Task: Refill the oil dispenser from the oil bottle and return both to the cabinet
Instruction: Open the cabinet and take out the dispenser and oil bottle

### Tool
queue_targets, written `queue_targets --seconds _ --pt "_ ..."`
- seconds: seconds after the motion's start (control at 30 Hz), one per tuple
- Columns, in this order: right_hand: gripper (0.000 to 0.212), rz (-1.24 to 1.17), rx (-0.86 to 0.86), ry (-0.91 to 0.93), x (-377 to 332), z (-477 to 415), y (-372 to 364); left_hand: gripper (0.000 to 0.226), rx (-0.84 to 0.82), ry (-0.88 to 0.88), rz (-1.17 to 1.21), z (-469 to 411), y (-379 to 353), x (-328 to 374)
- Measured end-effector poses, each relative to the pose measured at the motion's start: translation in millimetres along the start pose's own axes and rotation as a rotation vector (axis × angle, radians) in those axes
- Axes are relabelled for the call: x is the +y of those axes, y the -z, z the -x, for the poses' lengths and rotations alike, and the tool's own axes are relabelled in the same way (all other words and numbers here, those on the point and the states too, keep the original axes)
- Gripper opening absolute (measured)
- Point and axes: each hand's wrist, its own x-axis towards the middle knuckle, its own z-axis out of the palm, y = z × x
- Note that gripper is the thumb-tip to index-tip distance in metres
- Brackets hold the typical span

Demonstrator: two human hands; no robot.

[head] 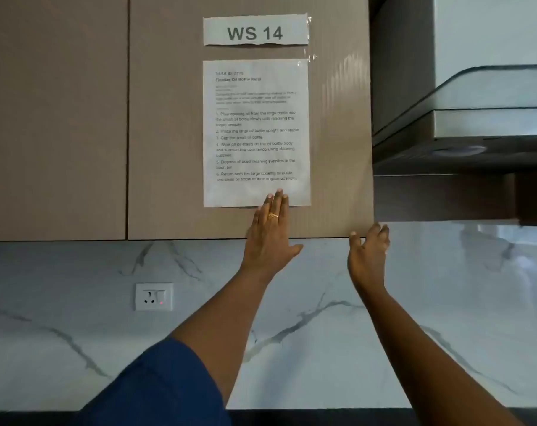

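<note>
Above the left hand [270, 238], seen from the head camera, hangs a closed cabinet door [168, 149] with an instruction sheet [256, 133] taped to it and a "WS 14" label [255, 31] higher up. The left hand lies flat and spread on the door, its fingertips [279, 193] over the sheet's lower edge and a ring [273, 215] on one finger. Just beside it, to its right, the right hand [368, 256] reaches the door's lower right corner, thumb at the front of the bottom edge and fingers curled past the side, apparently gripping that corner. Right of this hand a range hood [476, 133] juts out; below both hands is a marble backsplash [322, 302], with a wall socket [154, 296] well to the left of the left hand. Neither the oil dispenser nor the oil bottle is in view; most likely they are behind the door, though that cannot be confirmed. The step in hand concerns the cabinet itself, either opening it to fetch them or shutting it after their return; the frame does not settle which. If it is opening, the left palm must lift off first, then the right hand must pull the corner outward, with the head kept clear of the swinging door.
</note>
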Motion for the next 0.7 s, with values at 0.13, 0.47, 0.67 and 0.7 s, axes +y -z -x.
queue_targets --seconds 0.13,0.47,0.67,0.7 --pt "0.054 -0.177 0.0 -0.028 9 -14 2 0.107 0.007 -0.038 -0.13 -16 -15 16" --pt "0.03 -0.417 0.218 -0.174 4 -25 8 0.077 -0.102 -0.078 -0.482 -37 -21 35" --pt "0.032 -0.615 0.152 -0.249 8 -32 26 0.076 -0.139 -0.051 -0.602 -30 -14 44" --pt "0.028 -0.655 0.136 -0.26 7 -32 28 0.077 -0.099 -0.075 -0.622 -29 -13 44"
